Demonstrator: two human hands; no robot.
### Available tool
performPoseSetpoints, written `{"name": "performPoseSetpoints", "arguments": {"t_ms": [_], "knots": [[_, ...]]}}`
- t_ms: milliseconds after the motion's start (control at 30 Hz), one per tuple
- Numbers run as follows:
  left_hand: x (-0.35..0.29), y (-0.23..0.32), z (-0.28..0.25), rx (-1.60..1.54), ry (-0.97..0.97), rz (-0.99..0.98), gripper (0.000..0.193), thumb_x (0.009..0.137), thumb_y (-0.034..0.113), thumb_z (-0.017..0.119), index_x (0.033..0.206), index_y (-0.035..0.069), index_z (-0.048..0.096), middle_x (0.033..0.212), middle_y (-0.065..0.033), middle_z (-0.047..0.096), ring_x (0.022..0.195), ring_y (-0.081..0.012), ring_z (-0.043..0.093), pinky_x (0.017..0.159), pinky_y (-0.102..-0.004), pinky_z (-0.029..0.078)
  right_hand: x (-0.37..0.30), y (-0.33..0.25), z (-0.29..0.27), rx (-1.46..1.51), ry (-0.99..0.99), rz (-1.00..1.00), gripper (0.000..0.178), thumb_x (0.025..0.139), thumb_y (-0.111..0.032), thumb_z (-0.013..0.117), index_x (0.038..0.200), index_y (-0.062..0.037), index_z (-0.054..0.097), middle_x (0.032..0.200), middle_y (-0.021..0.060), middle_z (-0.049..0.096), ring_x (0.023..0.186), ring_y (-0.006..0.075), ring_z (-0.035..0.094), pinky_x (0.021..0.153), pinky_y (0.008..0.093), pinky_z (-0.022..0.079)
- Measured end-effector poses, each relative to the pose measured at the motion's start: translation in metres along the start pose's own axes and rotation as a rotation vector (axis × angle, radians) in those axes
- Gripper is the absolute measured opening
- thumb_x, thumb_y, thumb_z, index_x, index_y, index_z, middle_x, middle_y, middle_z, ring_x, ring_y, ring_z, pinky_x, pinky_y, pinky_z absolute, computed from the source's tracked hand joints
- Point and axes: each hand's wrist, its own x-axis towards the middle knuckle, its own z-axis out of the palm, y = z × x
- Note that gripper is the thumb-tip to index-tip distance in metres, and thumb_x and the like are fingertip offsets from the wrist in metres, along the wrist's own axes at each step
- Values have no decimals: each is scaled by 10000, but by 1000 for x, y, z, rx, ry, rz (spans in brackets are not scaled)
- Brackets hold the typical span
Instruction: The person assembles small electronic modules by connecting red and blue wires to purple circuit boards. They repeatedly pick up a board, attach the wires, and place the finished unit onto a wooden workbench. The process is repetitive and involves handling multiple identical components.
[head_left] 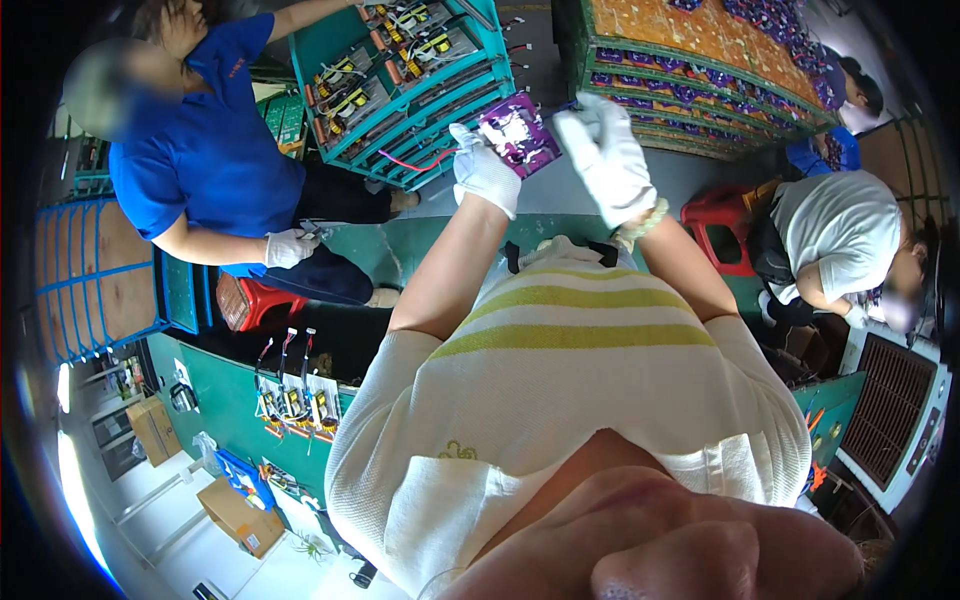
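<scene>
In my left hand (487, 178), gloved in white, is a purple circuit board (520, 137) with a bright, shiny patch on its face. My fingers close on the board's left and lower edge. A pink-red wire (420, 164) trails leftward from beside that hand. On the board's other side, a short gap away, is my right hand (608, 165), also in a white glove. Its fingers are raised and partly spread, and nothing shows clearly in them. A small dark piece near its fingertips is too small to make out.
Ahead on the left, a teal rack (405, 85) carries boards with yellow parts. Stacked trays (690, 70) of purple boards stand ahead right. A co-worker in blue (205, 165) is at left, another in white (840, 225) at right by a red stool (720, 230). Three assemblies (297, 403) lie on a green bench.
</scene>
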Motion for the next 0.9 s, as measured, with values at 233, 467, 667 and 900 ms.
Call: {"name": "performPoseSetpoints", "arguments": {"t_ms": [233,467,667,900], "knots": [[4,-27,8,1,46,135,609,964,581,326,962,40,606,861,-55,667,743,-183,651,706,-313,547,2,2,18,-479,138,-247,457,865,-486,587,912,-31,596,804,129,600,697,295,625,578,396,509],[-2,-29,17,219,110,79,622,965,591,298,949,54,609,838,-67,664,700,-178,647,638,-290,545,2,16,4,-353,138,-370,195,943,-250,506,940,-87,614,801,123,603,675,310,610,588,393,497],[-15,-18,28,-71,-173,-241,628,964,587,274,1156,58,552,1030,-96,656,886,-241,650,800,-366,537,6,26,-1,-247,75,-379,233,931,-125,441,1013,-17,630,904,170,637,739,341,633,659,367,515],[-11,-17,22,189,-453,-57,608,955,561,334,1264,64,499,1234,-111,569,1110,-277,556,959,-441,443,8,49,14,-4,204,-394,227,957,-195,461,958,-19,604,828,161,610,714,364,611,624,395,508]]}}
